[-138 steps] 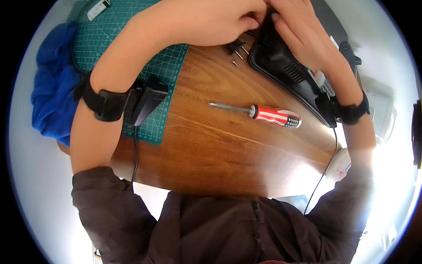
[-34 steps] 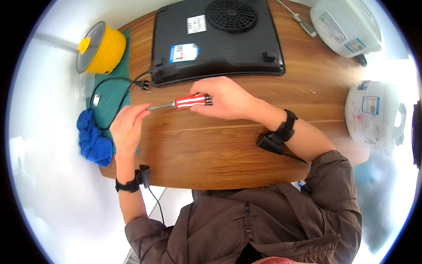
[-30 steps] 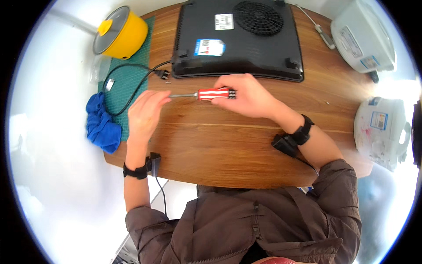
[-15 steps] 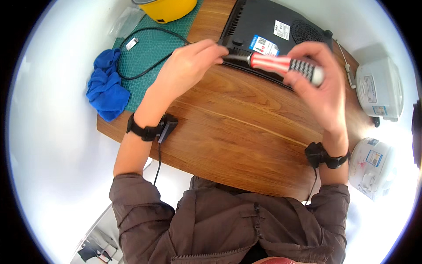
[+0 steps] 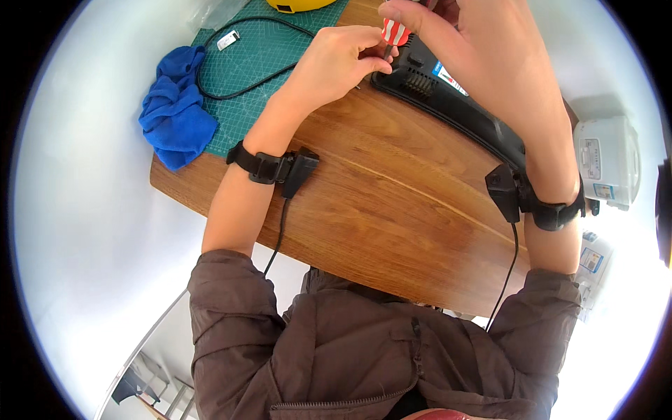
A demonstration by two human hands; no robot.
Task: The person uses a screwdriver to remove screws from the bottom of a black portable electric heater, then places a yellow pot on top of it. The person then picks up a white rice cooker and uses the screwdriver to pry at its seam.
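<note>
Both my hands meet over the near left corner of a flat black appliance (image 5: 448,105), whose vented underside faces up. My right hand (image 5: 483,56) grips the handle of a screwdriver (image 5: 396,32); red and white stripes show beside the thumb, and the rest of the handle is hidden. The screwdriver now points steeply down. Around its metal shaft, the thumb and fingers of my left hand (image 5: 336,66) are pinched together. Its tip is hidden by those fingers, so I cannot tell what it touches. A white and blue label on the appliance is partly covered by my right hand.
A green cutting mat (image 5: 245,115) lies at the left with a looped black cable (image 5: 262,85) on it. Over its edge is a crumpled blue cloth (image 5: 175,112). A yellow object (image 5: 297,5) stands at the top. White appliances (image 5: 605,157) are at the right.
The screwdriver has swung from nearly level to steeply downward. My right hand has moved up and forward; my left hand has shifted up and right, pinching the shaft. The view has shifted slightly.
</note>
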